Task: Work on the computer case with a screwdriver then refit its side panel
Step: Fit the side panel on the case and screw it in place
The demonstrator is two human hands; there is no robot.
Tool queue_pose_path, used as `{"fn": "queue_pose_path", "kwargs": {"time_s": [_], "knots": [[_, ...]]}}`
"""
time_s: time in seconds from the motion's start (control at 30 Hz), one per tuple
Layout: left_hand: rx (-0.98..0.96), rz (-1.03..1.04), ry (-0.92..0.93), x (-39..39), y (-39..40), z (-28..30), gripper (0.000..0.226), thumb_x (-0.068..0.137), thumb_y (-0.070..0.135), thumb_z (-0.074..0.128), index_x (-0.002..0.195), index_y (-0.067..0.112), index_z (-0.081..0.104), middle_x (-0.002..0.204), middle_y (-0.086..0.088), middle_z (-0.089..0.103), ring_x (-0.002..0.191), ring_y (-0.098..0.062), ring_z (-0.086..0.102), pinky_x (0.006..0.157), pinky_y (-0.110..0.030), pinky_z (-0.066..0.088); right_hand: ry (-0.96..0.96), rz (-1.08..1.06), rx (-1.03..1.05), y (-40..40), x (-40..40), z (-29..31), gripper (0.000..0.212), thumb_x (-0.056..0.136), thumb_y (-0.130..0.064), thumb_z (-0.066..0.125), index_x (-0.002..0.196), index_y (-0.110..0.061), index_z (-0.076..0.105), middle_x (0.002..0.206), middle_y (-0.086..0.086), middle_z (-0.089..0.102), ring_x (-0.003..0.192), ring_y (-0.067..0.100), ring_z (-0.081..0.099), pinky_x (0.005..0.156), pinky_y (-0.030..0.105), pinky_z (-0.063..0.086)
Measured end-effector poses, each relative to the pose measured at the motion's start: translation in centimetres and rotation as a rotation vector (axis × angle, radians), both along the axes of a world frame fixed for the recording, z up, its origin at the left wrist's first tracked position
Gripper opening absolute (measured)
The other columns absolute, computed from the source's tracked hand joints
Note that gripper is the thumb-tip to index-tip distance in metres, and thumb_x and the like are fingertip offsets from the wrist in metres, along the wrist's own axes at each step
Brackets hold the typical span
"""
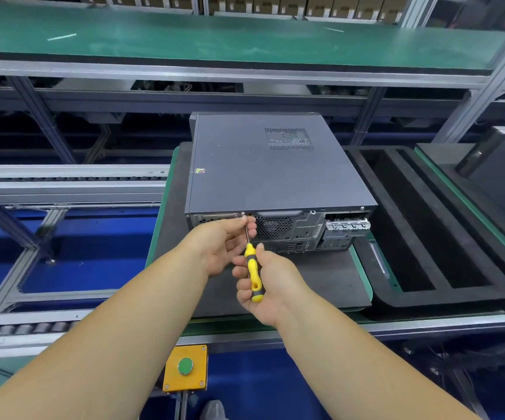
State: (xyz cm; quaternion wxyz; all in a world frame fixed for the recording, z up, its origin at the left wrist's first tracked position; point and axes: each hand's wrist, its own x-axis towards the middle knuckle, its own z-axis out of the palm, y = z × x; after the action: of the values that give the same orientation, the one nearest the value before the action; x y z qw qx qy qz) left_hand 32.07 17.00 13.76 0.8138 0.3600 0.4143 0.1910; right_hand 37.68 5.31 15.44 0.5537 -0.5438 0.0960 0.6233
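Note:
A dark grey computer case (pixel 263 168) lies flat on a black mat, its side panel on top and its rear ports facing me. My right hand (pixel 268 287) grips the yellow and grey handle of a screwdriver (pixel 252 269). The metal shaft points up to a screw at the rear top edge, left of the fan grille. My left hand (pixel 225 244) pinches the shaft near its tip, right at the case's rear face.
The case sits on a green-edged pallet (pixel 157 234) on a roller conveyor. A black foam tray (pixel 427 225) with long slots lies to the right. A yellow box with a green button (pixel 185 366) is mounted at the near rail. A green shelf (pixel 215 40) runs above.

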Motion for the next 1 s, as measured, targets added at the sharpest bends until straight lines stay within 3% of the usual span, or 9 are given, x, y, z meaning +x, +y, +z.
{"fn": "queue_pose_path", "kwargs": {"time_s": [0.1, 0.17, 0.23, 0.33, 0.43, 0.57, 0.7, 0.87, 1.0], "knots": [[0.024, 0.029, 0.028, 0.23, -0.01, 0.01, 0.009, 0.091, 0.013, 0.065, 0.093, 0.009, 0.072, 0.078, 0.002, 0.073, 0.068, -0.005, 0.068, 0.069, -0.018, 0.053, -0.029, -0.023, 0.022, -0.11, -0.16, -0.08, 0.031, 0.086, -0.039, 0.075, 0.093, -0.009, 0.069, 0.065, 0.006, 0.057, 0.044, 0.01, 0.049, 0.04, 0.019, 0.042], [0.021, 0.044, 0.054, 0.45, -0.1, 0.1, 0.005, 0.088, 0.014, 0.069, 0.086, 0.01, 0.071, 0.069, 0.003, 0.071, 0.057, -0.003, 0.065, 0.062, -0.016, 0.05, -0.074, 0.003, 0.03, -0.26, -0.21, -0.17, 0.026, 0.09, -0.034, 0.071, 0.092, -0.008, 0.068, 0.063, 0.004, 0.06, 0.046, 0.01, 0.051, 0.042, 0.019, 0.044], [0.014, 0.059, 0.088, 0.58, -0.09, -0.03, 0.01, 0.084, 0.018, 0.074, 0.081, 0.01, 0.069, 0.064, 0.003, 0.068, 0.05, -0.003, 0.06, 0.056, -0.015, 0.047, -0.089, 0.038, 0.003, -0.32, -0.24, -0.23, 0.039, 0.097, -0.041, 0.058, 0.089, -0.006, 0.071, 0.06, 0.003, 0.063, 0.045, 0.01, 0.052, 0.042, 0.02, 0.045], [-0.008, 0.047, 0.07, 0.45, 0.05, -0.05, 0.012, 0.086, 0.022, 0.072, 0.086, 0.011, 0.069, 0.07, 0.002, 0.068, 0.061, -0.006, 0.06, 0.058, -0.017, 0.048, -0.06, 0.05, -0.039, -0.26, 0.14, -0.21, 0.056, 0.102, -0.049, 0.043, 0.088, -0.005, 0.075, 0.058, 0.003, 0.061, 0.044, 0.01, 0.047, 0.042, 0.019, 0.04], [-0.02, -0.007, 0.003, 0.15, 0.23, 0.12, 0.016, 0.095, 0.019, 0.06, 0.098, 0.008, 0.072, 0.082, 0.0, 0.072, 0.073, -0.009, 0.068, 0.062, -0.019, 0.054, 0.013, 0.006, -0.007, -0.24, 0.26, -0.07, 0.05, 0.097, -0.051, 0.053, 0.101, -0.005, 0.07, 0.064, 0.006, 0.058, 0.043, 0.01, 0.045, 0.041, 0.019, 0.038], [0.006, 0.006, 0.02, 0.19, 0.12, 0.28, 0.013, 0.094, 0.014, 0.06, 0.098, 0.01, 0.072, 0.078, 0.003, 0.073, 0.066, -0.004, 0.069, 0.055, -0.016, 0.052, -0.037, -0.001, 0.05, -0.5, -0.12, -0.19, 0.024, 0.092, -0.034, 0.069, 0.091, -0.01, 0.064, 0.066, 0.004, 0.055, 0.045, 0.01, 0.047, 0.041, 0.019, 0.04], [-0.011, 0.044, 0.042, 0.34, -0.02, 0.13, 0.009, 0.089, 0.017, 0.068, 0.092, 0.01, 0.072, 0.072, 0.002, 0.071, 0.058, -0.004, 0.064, 0.053, -0.014, 0.05, -0.073, 0.033, 0.006, -0.48, -0.17, -0.1, 0.04, 0.098, -0.042, 0.056, 0.09, -0.006, 0.07, 0.061, 0.003, 0.064, 0.047, 0.01, 0.051, 0.042, 0.02, 0.044], [-0.021, 0.0, 0.002, -0.14, 0.28, 0.05, 0.016, 0.095, 0.017, 0.059, 0.097, 0.009, 0.073, 0.084, -0.001, 0.075, 0.072, -0.008, 0.07, 0.059, -0.019, 0.054, -0.01, 0.032, 0.007, -0.54, 0.33, -0.01, 0.049, 0.102, -0.044, 0.047, 0.095, -0.002, 0.073, 0.059, 0.004, 0.062, 0.044, 0.008, 0.049, 0.04, 0.019, 0.041], [0.003, 0.033, 0.011, 0.04, 0.04, 0.04, 0.014, 0.096, 0.013, 0.058, 0.095, 0.01, 0.072, 0.078, 0.003, 0.075, 0.066, -0.004, 0.07, 0.056, -0.015, 0.054, 0.019, 0.015, 0.035, -0.62, 0.27, 0.13, 0.044, 0.097, -0.044, 0.057, 0.1, -0.003, 0.071, 0.064, 0.008, 0.064, 0.044, 0.01, 0.052, 0.041, 0.019, 0.044]]}}
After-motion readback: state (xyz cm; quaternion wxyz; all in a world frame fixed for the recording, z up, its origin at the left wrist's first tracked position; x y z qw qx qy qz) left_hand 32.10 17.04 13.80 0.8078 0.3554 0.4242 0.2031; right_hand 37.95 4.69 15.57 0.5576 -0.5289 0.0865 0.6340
